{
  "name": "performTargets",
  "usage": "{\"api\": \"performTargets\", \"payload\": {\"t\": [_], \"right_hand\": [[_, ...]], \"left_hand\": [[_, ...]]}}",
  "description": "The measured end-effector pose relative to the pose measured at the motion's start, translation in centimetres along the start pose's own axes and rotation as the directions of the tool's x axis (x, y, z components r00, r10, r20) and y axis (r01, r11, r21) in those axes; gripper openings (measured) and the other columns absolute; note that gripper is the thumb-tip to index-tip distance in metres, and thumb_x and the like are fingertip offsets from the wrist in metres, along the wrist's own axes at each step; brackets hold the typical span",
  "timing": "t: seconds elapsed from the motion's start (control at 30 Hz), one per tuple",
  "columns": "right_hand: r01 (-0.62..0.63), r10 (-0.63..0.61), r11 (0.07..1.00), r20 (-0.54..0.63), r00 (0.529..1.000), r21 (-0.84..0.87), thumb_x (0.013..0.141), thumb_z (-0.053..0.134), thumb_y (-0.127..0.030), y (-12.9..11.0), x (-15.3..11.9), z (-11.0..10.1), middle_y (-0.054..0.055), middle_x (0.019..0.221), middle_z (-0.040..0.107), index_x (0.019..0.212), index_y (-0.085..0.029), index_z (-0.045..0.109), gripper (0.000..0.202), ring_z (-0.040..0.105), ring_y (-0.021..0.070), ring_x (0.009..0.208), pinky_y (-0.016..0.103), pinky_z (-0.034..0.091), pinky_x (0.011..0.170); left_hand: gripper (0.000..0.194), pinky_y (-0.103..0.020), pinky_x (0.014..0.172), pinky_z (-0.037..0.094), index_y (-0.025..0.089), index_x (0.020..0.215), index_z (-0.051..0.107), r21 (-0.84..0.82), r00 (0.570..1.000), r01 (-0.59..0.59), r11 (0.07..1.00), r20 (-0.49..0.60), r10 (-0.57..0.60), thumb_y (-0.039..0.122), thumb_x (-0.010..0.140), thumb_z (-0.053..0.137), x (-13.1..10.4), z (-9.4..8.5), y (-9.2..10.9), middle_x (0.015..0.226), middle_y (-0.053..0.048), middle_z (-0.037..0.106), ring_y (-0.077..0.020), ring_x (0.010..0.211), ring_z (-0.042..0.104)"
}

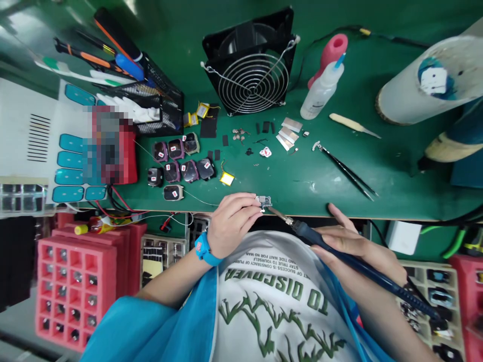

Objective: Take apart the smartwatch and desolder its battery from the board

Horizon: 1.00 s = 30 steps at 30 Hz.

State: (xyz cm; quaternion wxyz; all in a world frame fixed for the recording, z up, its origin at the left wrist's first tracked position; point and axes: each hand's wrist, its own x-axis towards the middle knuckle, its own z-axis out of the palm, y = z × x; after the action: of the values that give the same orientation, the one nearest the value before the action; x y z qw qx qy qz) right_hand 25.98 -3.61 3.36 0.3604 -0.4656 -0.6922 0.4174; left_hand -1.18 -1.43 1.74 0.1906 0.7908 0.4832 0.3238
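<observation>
My left hand (234,217) pinches a small circuit board (264,201) near the front edge of the green worktop. In my right hand (350,241) is a soldering iron (332,252) with a dark blue handle, held like a pen. The iron's tip reaches the board's right edge; whether it touches cannot be made out. A thin pale wire (196,200) runs from the left toward my left hand. Just beyond lies a small yellow-edged battery (227,178) with short leads. Black tweezers (349,173) rest to the right, holding nothing clearly visible.
Several watch cases (190,171) stand in rows at left, beside a red meter (126,156). A fan (252,75), a dispensing bottle (320,90), a pale-handled pointed tool (352,124) and a white pipe (407,90) occupy the back and right. Metal strips (289,136) lie mid-table.
</observation>
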Motion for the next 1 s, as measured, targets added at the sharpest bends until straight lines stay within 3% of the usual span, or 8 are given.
{"api": "performTargets", "payload": {"t": [0.07,0.23,0.33,0.57,0.77,0.9,1.0], "right_hand": [[0.015,-0.015,1.0,-0.006,1.0,0.003,0.089,0.074,-0.017,0.0,0.0,0.0,-0.002,0.104,0.081,0.117,-0.032,0.071,0.031,0.078,0.0199,0.089,0.062,0.038,0.124],[-0.064,0.064,0.998,-0.014,0.998,0.008,0.093,0.071,-0.022,-0.2,-0.1,0.3,-0.001,0.1,0.081,0.104,-0.027,0.074,0.013,0.078,0.0187,0.087,0.061,0.033,0.128],[-0.056,0.056,0.998,-0.037,0.998,0.017,0.092,0.072,-0.02,-0.1,-0.1,0.3,-0.002,0.1,0.082,0.107,-0.03,0.074,0.018,0.078,0.0186,0.085,0.06,0.034,0.127],[0.054,-0.044,0.997,0.149,0.988,-0.062,0.095,0.068,-0.024,0.8,0.6,-0.4,-0.004,0.105,0.082,0.119,-0.037,0.074,0.028,0.079,0.0195,0.084,0.055,0.027,0.131],[-0.082,0.082,0.996,0.018,0.996,-0.023,0.092,0.072,-0.022,0.3,0.0,0.1,-0.003,0.099,0.081,0.101,-0.03,0.076,0.013,0.079,0.0195,0.087,0.058,0.027,0.13],[-0.015,0.018,1.0,0.107,0.994,-0.023,0.088,0.074,-0.015,1.1,-0.4,-0.5,-0.003,0.104,0.081,0.101,-0.03,0.075,0.02,0.08,0.02,0.09,0.057,0.031,0.129],[-0.005,0.007,1.0,0.074,0.997,-0.024,0.086,0.074,-0.011,1.5,-0.5,-0.8,-0.003,0.104,0.081,0.104,-0.03,0.075,0.027,0.08,0.0207,0.09,0.057,0.033,0.128]], "left_hand": [[0.009,-0.039,0.093,0.063,0.019,0.101,0.071,-0.002,1.0,-0.003,1.0,0.005,0.003,0.014,0.094,0.072,0.0,0.0,0.0,0.102,-0.005,0.076,-0.0214,0.108,0.072],[0.009,-0.039,0.095,0.063,0.019,0.101,0.071,0.0,1.0,-0.012,1.0,0.023,0.012,0.014,0.094,0.072,0.2,-0.2,0.0,0.102,-0.004,0.077,-0.0212,0.109,0.072],[0.008,-0.039,0.095,0.063,0.019,0.101,0.071,-0.001,1.0,-0.014,1.0,0.028,0.014,0.015,0.095,0.071,0.2,-0.3,0.0,0.102,-0.004,0.077,-0.0211,0.11,0.072],[0.002,-0.04,0.093,0.064,0.019,0.097,0.07,-0.028,0.996,-0.068,0.997,0.064,0.07,0.018,0.095,0.071,0.5,-0.9,-0.7,0.103,-0.005,0.078,-0.0222,0.108,0.074],[0.002,-0.035,0.096,0.064,0.017,0.095,0.07,-0.087,0.969,-0.123,0.989,0.205,0.139,0.017,0.094,0.072,1.4,-2.3,-1.8,0.107,-0.006,0.079,-0.0206,0.111,0.073],[0.003,-0.034,0.097,0.064,0.016,0.094,0.071,-0.115,0.966,-0.135,0.984,0.204,0.157,0.016,0.093,0.073,1.6,-2.6,-2.0,0.107,-0.006,0.079,-0.0208,0.111,0.073],[0.001,-0.035,0.097,0.064,0.017,0.094,0.071,-0.127,0.967,-0.126,0.984,0.207,0.151,0.016,0.094,0.072,1.6,-2.6,-2.0,0.107,-0.006,0.079,-0.0208,0.111,0.073]]}}
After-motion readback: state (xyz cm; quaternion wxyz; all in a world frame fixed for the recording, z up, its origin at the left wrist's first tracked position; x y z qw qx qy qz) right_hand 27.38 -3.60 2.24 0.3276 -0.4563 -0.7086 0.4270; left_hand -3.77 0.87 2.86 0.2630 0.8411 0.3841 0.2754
